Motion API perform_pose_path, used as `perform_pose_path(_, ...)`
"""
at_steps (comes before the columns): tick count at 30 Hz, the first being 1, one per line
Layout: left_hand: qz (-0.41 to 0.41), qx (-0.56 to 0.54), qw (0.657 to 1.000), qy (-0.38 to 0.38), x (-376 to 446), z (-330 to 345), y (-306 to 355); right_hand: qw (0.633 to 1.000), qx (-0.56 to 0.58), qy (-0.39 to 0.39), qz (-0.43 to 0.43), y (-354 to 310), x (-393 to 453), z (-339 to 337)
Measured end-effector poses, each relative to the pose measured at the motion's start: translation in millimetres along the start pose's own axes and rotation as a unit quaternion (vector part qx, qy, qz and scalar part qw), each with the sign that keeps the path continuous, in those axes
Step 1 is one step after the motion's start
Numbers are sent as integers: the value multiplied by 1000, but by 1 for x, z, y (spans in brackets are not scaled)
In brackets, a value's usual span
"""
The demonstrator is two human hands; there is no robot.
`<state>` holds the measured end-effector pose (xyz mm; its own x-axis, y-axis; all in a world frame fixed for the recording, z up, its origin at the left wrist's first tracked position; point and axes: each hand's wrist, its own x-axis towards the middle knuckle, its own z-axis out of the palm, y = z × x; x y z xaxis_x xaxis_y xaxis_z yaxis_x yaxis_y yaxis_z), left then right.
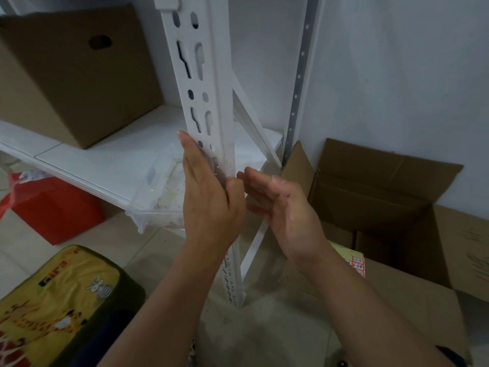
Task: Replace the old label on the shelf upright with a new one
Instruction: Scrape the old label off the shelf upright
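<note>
Seemingly midway through relabelling, a person works with both hands at the white slotted shelf upright [209, 102], seen from a head-worn camera. Left hand [209, 197] lies flat along the post's front face, fingers straight and pointing up, the thumb tucked against the post's right edge. Right hand [280, 205] hovers just right of the upright, palm turned in and fingers loosely extended, their tips meeting the post close to the left thumb; whether they pinch anything cannot be told. No label, old or new, shows plainly on the upright: the stretch under the left hand is covered, and only a faint smudged patch with reddish flecks appears beside the fingers. A sheet of red-bordered labels [357, 264] peeks out low and right of the upright, on top of an open cardboard box [397, 207]. Left of the post, a clear plastic tray [161, 197] overhangs the white shelf board [92, 160], with a closed brown carton [79, 75] farther back. By appearances, the step in hand is either picking off residue or pressing a fresh label down. The next move likely calls for a firm smoothing stroke along the post, or a reach to the sheet for a new sticker.
</note>
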<state>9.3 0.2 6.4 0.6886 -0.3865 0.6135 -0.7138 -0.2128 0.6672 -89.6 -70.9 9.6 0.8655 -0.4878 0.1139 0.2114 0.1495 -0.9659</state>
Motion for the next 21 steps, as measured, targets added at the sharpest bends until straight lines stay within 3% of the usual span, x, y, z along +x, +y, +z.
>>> perform_pose_path(4,-11,-4,1000,22,-11,-1,1,999,-33,16,5,-2,-2,-3)
perform_pose_path(8,114,13,983,145,-19,0,0,992,-101,81,1,-7,-3,-1)
perform_pose_path(13,214,1,972,100,-21,1,-1,990,-115,49,-66,-14,-15,3)
perform_pose_path(21,201,-71,975,70,-20,0,11,989,-61,44,-129,-13,-13,-1)
